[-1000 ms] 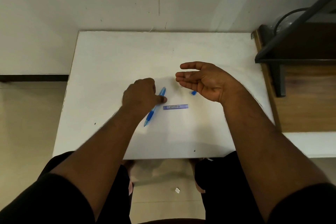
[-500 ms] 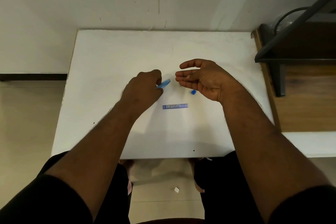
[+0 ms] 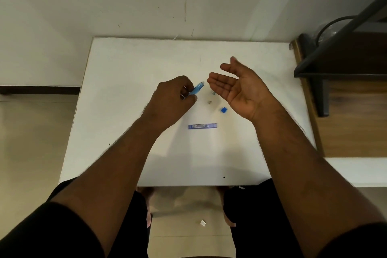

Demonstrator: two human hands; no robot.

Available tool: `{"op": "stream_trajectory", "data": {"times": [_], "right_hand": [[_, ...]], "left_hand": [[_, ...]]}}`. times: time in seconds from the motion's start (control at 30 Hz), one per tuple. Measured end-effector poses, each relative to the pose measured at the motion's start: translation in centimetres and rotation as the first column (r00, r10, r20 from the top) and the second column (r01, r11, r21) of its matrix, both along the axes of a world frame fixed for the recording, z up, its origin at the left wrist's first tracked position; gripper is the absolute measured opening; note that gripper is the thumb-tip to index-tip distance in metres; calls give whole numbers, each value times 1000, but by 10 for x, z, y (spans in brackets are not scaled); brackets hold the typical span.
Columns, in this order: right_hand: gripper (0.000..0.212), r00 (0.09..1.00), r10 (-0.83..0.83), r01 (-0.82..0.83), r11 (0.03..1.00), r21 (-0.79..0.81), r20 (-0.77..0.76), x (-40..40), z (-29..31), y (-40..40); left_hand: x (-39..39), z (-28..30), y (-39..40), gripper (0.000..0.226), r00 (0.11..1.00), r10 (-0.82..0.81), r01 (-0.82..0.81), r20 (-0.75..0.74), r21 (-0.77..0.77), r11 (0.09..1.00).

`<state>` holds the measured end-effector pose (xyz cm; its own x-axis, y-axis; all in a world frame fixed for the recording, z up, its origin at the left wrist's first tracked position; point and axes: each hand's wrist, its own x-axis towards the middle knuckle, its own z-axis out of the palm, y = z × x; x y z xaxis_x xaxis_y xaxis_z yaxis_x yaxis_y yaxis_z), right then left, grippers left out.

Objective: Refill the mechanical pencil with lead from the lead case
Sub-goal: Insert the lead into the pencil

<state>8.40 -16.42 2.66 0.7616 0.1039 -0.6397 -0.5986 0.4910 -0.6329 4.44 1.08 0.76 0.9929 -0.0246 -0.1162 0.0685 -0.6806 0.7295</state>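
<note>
Left hand holds the pencil above the lead case; right palm lies open.

The left hand (image 3: 173,98) has its grip clamped on the blue mechanical pencil (image 3: 195,90), up and left of the lead case (image 3: 202,126), which lies flat on the white desk (image 3: 125,73). The right hand (image 3: 240,88), fingers spread and holding nothing, hovers up and right of the case; a small blue cap (image 3: 223,110) lies just beyond the case's right end.

Translucent blue mechanical pencil (image 3: 196,89), purple-blue lead case (image 3: 202,126) with pale label, small blue cap (image 3: 223,110), all against plain white bench (image 3: 125,73).
</note>
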Motion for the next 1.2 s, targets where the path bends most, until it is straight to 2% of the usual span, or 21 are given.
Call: {"op": "stream_trajectory", "data": {"times": [0.1,0.2,0.27,0.4,0.5,0.67,0.77,0.97,1.2], "right_hand": [[49,999,-26,21,992,128,36,0,1,-1],[60,997,21,-28,994,101,77,-1,4,3],[67,995,63,-69,995,74,80,-3,7,6],[78,986,167,-169,980,102,26,-10,10,17],[87,973,233,-227,958,177,-11,-13,7,23],[99,961,271,-249,936,248,-55,-15,5,21],[100,954,291,-265,931,250,-72,-16,6,20],[99,937,341,-312,911,268,-71,-14,1,17],[95,910,410,-392,898,202,-58,-11,-2,13]], "left_hand": [[0,3,-6,12,999,7,-11,-31,-107,994],[-1,10,-14,7,996,63,-83,-69,-325,942],[-2,13,-16,8,993,118,-116,-18,-390,913],[-5,19,-17,3,995,48,-12,93,-352,936],[-5,14,-15,13,996,-11,38,86,-318,947],[-5,10,-11,16,994,-34,58,105,-244,968],[-5,12,-11,18,987,-88,109,136,-149,983],[-6,12,-12,21,977,-150,161,154,-67,985],[-7,13,-14,16,982,-97,119,162,-130,984]]}}
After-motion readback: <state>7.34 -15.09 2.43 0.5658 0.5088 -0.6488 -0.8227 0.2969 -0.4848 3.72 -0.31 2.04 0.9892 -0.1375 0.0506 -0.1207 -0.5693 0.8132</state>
